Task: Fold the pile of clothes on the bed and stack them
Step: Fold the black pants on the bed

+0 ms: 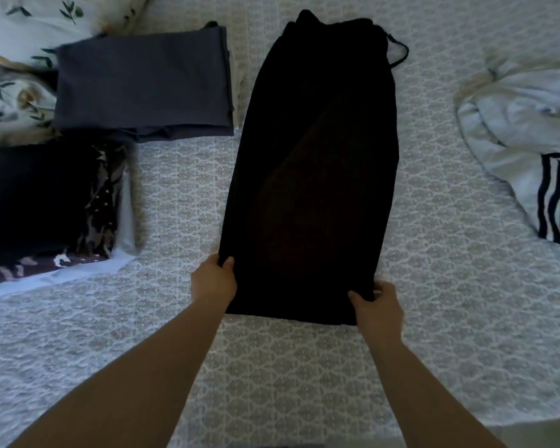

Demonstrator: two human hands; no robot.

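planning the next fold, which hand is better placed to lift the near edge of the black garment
Neither clearly: left hand and right hand each pinch a near corner of the black garment, so both are placed to lift it together.

At centre frame you have the long garment [311,176] flat on the bed [434,286], your hands at its lower corners. Two folded stacks [143,85] [39,202] lie at left, an unfolded top [524,137] at right.

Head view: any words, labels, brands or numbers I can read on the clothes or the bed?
None readable.
Black garment: no label or print shows.
Grey folded garment: plain.
White garment: dark stripes only, no text.
Bed cover: repeated pattern, no writing.
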